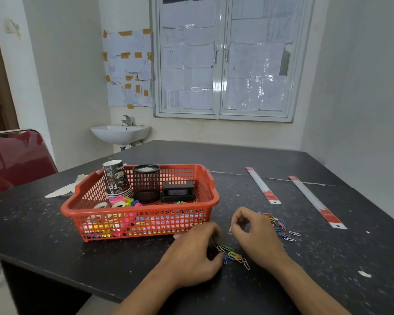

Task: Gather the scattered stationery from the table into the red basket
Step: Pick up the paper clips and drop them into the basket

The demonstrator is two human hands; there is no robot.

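The red basket (143, 226) stands on the dark table (55, 235), left of my hands. It holds a stack of paper cups, a black mesh pen holder, a black box, tape rolls and coloured clips. My left hand (195, 255) rests curled on the table, its fingertips gathering a small heap of coloured paper clips (233, 255). My right hand (256, 235) pinches a white paper clip (230, 230) just above the table. More loose paper clips (280, 226) lie scattered to its right.
Two long white packets with red ends (263, 186) (316, 202) lie on the table at the right. A scrap of white paper (64, 189) lies behind the basket. A red chair (16, 160) stands at the table's left, a sink (121, 133) behind.
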